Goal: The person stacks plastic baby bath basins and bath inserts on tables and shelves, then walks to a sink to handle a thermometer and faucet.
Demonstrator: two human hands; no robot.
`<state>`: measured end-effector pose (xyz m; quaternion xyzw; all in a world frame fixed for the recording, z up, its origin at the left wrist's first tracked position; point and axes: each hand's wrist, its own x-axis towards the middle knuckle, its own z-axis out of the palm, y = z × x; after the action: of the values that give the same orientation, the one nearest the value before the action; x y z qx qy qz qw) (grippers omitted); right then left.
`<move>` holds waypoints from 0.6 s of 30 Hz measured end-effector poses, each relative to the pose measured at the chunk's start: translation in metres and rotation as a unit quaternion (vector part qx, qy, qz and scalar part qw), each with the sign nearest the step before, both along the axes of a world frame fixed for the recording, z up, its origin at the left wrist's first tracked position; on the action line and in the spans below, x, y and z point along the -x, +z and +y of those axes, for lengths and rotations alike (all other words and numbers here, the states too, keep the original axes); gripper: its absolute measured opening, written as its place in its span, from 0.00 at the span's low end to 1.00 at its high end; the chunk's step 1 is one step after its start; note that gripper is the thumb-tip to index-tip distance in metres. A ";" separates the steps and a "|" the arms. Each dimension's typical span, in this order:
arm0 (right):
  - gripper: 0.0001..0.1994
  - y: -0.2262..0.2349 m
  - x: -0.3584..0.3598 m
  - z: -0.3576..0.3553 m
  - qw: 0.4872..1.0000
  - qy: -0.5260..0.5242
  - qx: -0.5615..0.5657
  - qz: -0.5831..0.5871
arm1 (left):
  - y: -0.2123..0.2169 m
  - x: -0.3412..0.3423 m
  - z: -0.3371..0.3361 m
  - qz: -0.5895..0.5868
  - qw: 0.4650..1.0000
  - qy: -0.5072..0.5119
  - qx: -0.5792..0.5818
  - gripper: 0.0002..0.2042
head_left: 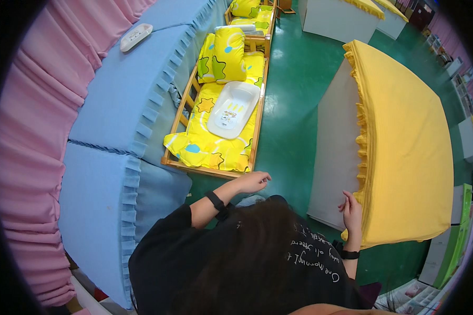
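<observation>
My left hand (253,182) hovers just off the foot end of a small wooden crib (210,170), its fingers loosely bent and holding nothing. Over by the ruffled edge of a yellow-covered table (410,142) is my right hand (351,212), empty, with its fingers apart. Inside the crib lies yellow bedding (197,149) with star shapes, and a matching pillow (229,55) leans at its far end. A white oblong plastic basin (240,100) with a small printed picture rests on the bedding, out of reach of both hands.
Blue-draped tables (123,89) run along the left beside a pink curtain (34,152). A small white tray (136,37) sits on the blue cloth. Green floor (291,105) lies between crib and yellow table. Another crib (257,21) stands beyond; shelves (460,86) line the right.
</observation>
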<state>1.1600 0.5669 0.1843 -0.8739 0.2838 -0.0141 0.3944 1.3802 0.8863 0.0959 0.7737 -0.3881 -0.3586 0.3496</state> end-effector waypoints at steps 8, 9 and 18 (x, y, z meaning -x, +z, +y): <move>0.29 -0.022 -0.053 -0.051 0.986 0.103 -0.071 -0.107 | -0.028 -0.020 -0.011 0.044 0.997 0.060 -0.031 0.12; 0.29 -0.021 -0.064 -0.054 0.987 0.106 -0.072 -0.101 | -0.030 -0.026 -0.014 0.040 0.997 0.068 -0.028 0.12; 0.34 -0.021 -0.172 -0.107 0.978 0.174 -0.025 -0.109 | -0.059 -0.118 -0.057 0.108 0.986 0.131 0.000 0.13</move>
<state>1.3315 0.4596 0.1631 -0.8932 0.0830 -0.0334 0.4408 1.4977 0.8293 0.0364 0.7744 -0.2440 -0.3909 0.4335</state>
